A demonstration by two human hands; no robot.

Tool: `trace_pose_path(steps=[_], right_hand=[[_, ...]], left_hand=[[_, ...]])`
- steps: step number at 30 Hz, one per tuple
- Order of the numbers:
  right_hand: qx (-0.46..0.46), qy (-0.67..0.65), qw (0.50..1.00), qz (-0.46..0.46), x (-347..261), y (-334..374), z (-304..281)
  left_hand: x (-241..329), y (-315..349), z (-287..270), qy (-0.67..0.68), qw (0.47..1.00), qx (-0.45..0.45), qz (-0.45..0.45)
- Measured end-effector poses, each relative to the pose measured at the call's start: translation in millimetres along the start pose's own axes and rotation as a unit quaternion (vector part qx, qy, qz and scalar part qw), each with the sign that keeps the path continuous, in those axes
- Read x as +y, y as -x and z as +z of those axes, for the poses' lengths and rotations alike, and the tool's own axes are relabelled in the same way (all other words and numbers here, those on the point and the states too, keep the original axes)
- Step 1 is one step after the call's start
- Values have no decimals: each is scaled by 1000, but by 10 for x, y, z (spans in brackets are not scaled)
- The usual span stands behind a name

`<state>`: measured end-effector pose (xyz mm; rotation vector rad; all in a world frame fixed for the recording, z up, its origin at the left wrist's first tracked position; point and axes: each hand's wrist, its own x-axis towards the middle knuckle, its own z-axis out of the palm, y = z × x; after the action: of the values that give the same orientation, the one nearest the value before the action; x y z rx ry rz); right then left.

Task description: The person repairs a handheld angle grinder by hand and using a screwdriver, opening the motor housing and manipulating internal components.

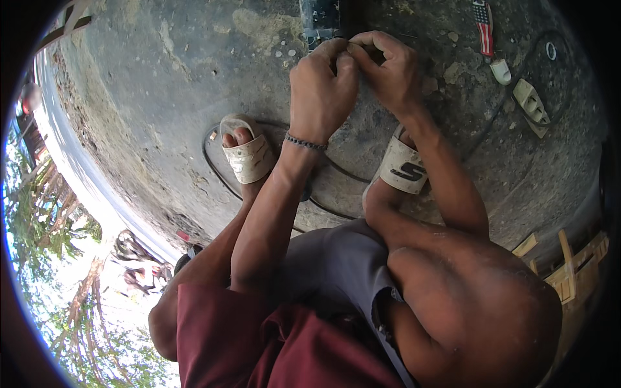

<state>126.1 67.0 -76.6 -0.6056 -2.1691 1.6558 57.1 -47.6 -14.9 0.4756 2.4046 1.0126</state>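
Observation:
My left hand (325, 89), with a dark braided band at its wrist, reaches to the top middle with its fingers pinched together. Close beside it, my right hand (392, 72) is also closed in a pinch, and the fingertips of both meet. Whatever they hold is too small or too hidden to name. Just beyond the fingertips stands a dark blue, worn, block-like body (321, 18), partly cut off by the top edge. I cannot tell whether my fingers touch it.
On the rough concrete floor (162, 110), a black cable (346, 171) runs between my slippered feet. To the right lie a flag-patterned object (482, 29), a small white piece (501, 72), a white socket strip (531, 102) and a pale ring (551, 50). Wooden slats (569, 265) stand at lower right.

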Motion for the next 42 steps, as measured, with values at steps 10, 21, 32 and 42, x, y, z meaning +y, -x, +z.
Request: trace_pose_path(steps=[10, 21, 32, 42], right_hand=[[0, 160, 972, -175, 63, -41, -97], [-42, 240, 937, -251, 98, -100, -246], [-44, 182, 965, -184, 271, 0, -455], [-47, 166, 972, -158, 281, 107, -492]], left_hand=[[228, 119, 171, 342, 919, -28, -193], [288, 77, 583, 584, 721, 149, -342], [333, -57, 819, 568, 704, 257, -340], [179, -50, 953, 539, 737, 273, -303]])
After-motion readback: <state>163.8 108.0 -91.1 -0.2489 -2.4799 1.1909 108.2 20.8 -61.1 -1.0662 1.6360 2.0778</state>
